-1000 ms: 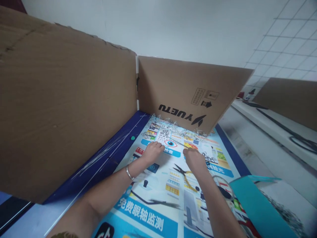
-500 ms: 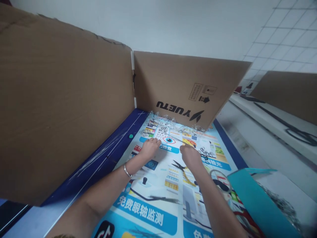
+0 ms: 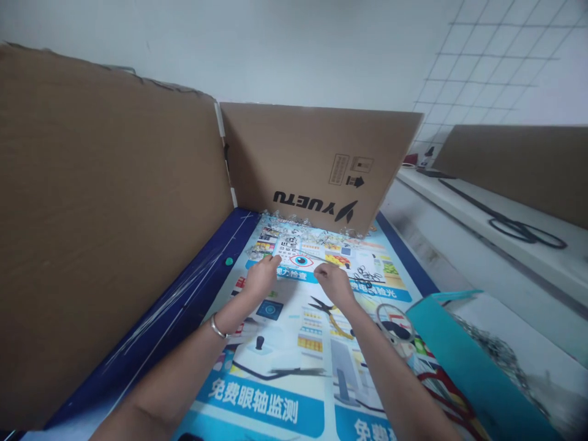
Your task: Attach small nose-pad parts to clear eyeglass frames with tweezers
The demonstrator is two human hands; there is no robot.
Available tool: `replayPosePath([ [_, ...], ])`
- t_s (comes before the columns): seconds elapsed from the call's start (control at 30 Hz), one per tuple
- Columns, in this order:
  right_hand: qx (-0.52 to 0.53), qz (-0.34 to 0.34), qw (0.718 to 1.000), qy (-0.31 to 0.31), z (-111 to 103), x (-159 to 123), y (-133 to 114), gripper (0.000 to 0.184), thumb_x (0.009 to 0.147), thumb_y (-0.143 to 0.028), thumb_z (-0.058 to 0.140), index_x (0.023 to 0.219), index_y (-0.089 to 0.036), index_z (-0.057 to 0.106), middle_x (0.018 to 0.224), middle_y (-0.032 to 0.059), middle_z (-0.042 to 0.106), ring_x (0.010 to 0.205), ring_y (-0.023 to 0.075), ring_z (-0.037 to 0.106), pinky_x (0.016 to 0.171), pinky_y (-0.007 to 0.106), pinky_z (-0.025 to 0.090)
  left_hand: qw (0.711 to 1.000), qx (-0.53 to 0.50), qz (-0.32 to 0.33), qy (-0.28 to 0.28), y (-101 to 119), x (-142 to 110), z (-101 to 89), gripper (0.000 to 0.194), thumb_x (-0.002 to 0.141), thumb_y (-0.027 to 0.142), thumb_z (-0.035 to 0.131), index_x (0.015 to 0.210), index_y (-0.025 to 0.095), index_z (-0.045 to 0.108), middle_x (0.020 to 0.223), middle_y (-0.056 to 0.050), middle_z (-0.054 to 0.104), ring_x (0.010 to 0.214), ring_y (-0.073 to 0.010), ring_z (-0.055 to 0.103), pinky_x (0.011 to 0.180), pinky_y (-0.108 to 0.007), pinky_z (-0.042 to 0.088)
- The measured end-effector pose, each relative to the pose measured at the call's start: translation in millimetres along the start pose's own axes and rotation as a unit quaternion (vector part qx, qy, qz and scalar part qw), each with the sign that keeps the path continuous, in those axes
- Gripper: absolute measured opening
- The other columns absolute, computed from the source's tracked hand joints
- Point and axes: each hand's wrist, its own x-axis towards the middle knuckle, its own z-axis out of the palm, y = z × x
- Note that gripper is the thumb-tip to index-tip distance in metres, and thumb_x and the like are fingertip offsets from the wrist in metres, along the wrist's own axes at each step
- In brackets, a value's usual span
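Note:
My left hand (image 3: 263,277) is closed, its fingertips pinched over the printed sheet (image 3: 316,383). Something too small to make out may be between them. Across a short gap, my right hand (image 3: 334,283) is also closed in a pinch, and what it grips is hidden. A thin wire-like strand (image 3: 310,255) shows near the right hand's fingers; whether either hand holds it is unclear. Yellow-handled pliers (image 3: 337,320) lie by my right wrist, jaws apart. Several dark rings (image 3: 366,278) lie to the right of that hand.
Cardboard panels (image 3: 316,153) stand behind and left. Clear glittery bits (image 3: 303,222) line the back panel's foot. At right are a teal box (image 3: 463,361) with wiry pieces (image 3: 496,349), a round clear ring (image 3: 394,323) and red handles (image 3: 443,392). Dark thin strips (image 3: 298,372) lie in front.
The view has shifted, so the panels and sheet sit further left. Both hands stay pinched over the sheet, in nearly the same place relative to each other.

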Motion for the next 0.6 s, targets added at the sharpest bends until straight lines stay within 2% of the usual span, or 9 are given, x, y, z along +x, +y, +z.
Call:
replayPosePath([
  [0.13,0.164,0.038,0.985,0.034,12.7,0.6,0.8,0.016,0.071,-0.030,0.048,0.072,-0.019,0.060,0.064,-0.0008,0.058,0.061,0.0133,0.054,0.059,0.024,0.042,0.990,-0.136,-0.011,0.034,1.0,2.5,-1.1,0.016,0.082,0.014,0.041,0.087,0.018,0.056,0.091,-0.007,0.057,0.089,-0.0181,0.054,0.079,-0.030,0.042],
  [0.23,0.278,0.060,0.957,0.056,20.8,-1.1,-2.0,0.022,0.070,-0.038,0.052,0.074,-0.017,0.059,0.064,-0.0005,0.057,0.060,0.0134,0.054,0.055,0.025,0.045,0.965,-0.253,-0.039,0.051,4.1,3.3,1.6,0.013,0.081,0.020,0.043,0.083,0.018,0.055,0.083,-0.004,0.057,0.082,-0.0166,0.056,0.071,-0.027,0.047],
  [0.37,0.388,0.076,0.915,0.082,26.3,-5.3,-10.0,0.030,0.066,-0.044,0.058,0.075,-0.016,0.058,0.066,0.0004,0.055,0.064,0.0140,0.054,0.057,0.028,0.049,0.905,-0.409,-0.102,0.059,13.6,0.7,9.0,0.015,0.079,0.030,0.044,0.080,0.016,0.051,0.075,-0.002,0.054,0.072,-0.0147,0.057,0.052,-0.022,0.049],
  [0.5,0.439,0.086,0.889,0.099,33.9,-9.5,-16.6,0.033,0.066,-0.046,0.058,0.079,-0.016,0.057,0.070,0.0008,0.055,0.066,0.0140,0.054,0.060,0.030,0.050,0.837,-0.524,-0.145,0.059,28.2,-7.6,15.8,0.022,0.076,0.037,0.048,0.079,0.016,0.047,0.074,-0.001,0.052,0.074,-0.0136,0.056,0.053,-0.023,0.052],
  [0.6,0.439,0.085,0.889,0.096,40.3,-11.2,-18.2,0.032,0.069,-0.046,0.054,0.081,-0.016,0.055,0.072,0.0013,0.056,0.067,0.0136,0.055,0.060,0.029,0.050,0.795,-0.581,-0.168,0.046,36.2,-14.1,19.9,0.025,0.074,0.041,0.051,0.079,0.016,0.047,0.077,-0.001,0.051,0.078,-0.0130,0.056,0.057,-0.024,0.053],
])
